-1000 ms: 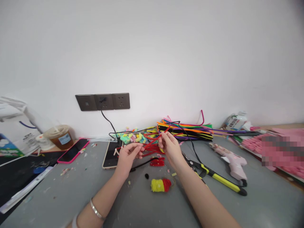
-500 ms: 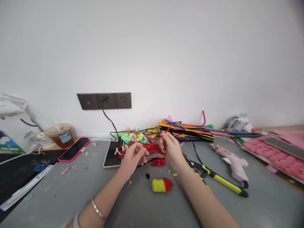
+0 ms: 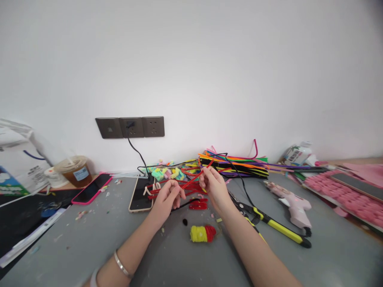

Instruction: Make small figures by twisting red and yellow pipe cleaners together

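My left hand (image 3: 166, 196) and my right hand (image 3: 213, 184) both pinch one red pipe cleaner (image 3: 194, 180) that slants up from left to right above the grey table (image 3: 89, 239). Under the hands lie more red pipe cleaners (image 3: 179, 186) and a small red coiled piece (image 3: 198, 205). A yellow and red wound bundle (image 3: 202, 233) rests on the table just in front of my wrists. A silver bracelet (image 3: 121, 264) circles my left wrist.
A heap of coloured pipe cleaners (image 3: 236, 163) lies by the wall. Yellow-handled cutters (image 3: 269, 224) and a pink glue gun (image 3: 291, 205) lie right. Two phones (image 3: 140, 194) (image 3: 91, 189) and a drink cup (image 3: 74, 170) sit left. A black cable (image 3: 136, 153) hangs from the wall socket (image 3: 130, 127).
My left hand slid slightly right and lower along the red pipe cleaner; the right hand stayed almost still. The view shifted a little.
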A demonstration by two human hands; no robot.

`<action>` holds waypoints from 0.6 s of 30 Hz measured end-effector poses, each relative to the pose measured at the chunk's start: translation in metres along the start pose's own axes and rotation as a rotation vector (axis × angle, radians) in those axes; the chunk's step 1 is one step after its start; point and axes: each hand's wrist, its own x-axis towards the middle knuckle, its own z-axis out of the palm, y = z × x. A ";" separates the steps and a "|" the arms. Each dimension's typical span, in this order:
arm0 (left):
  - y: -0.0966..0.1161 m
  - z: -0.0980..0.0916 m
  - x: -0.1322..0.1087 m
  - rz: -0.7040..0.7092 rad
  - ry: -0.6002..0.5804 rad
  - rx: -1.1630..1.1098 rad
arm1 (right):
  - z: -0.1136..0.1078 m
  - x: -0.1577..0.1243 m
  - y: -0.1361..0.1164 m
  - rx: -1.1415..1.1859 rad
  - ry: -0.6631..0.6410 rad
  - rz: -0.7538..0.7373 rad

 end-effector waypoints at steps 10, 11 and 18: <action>0.003 0.001 -0.002 0.030 -0.045 0.016 | 0.001 -0.001 -0.001 0.019 0.008 0.025; 0.004 0.001 -0.002 0.036 -0.044 0.026 | 0.001 -0.001 -0.001 0.019 0.006 0.024; 0.006 0.001 -0.002 0.060 -0.063 0.063 | 0.002 -0.001 -0.001 0.034 0.021 0.014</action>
